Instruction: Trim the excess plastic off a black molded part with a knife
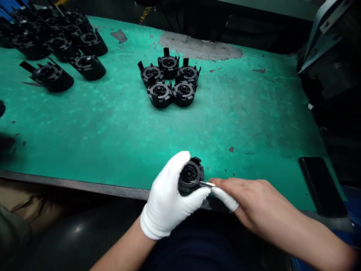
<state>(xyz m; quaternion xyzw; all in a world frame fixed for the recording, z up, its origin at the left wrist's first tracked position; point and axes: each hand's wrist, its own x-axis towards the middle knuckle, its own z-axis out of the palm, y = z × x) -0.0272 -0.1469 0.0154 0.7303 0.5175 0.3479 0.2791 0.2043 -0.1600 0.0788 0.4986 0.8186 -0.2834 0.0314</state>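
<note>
My left hand (167,195), in a white glove, grips a round black plastic part (191,177) at the near edge of the green table (113,128). My right hand (254,205), bare with a white wrap on one finger, holds a small metal blade (205,184) whose tip touches the face of the part. A cluster of several similar round black parts (170,79) sits further back at the table's middle.
Several larger black parts with curved shrouds (60,45) lie at the far left. A black phone (321,186) rests at the table's right near edge. Grey worn patches (197,47) mark the far side. A dark machine (329,49) stands at the right.
</note>
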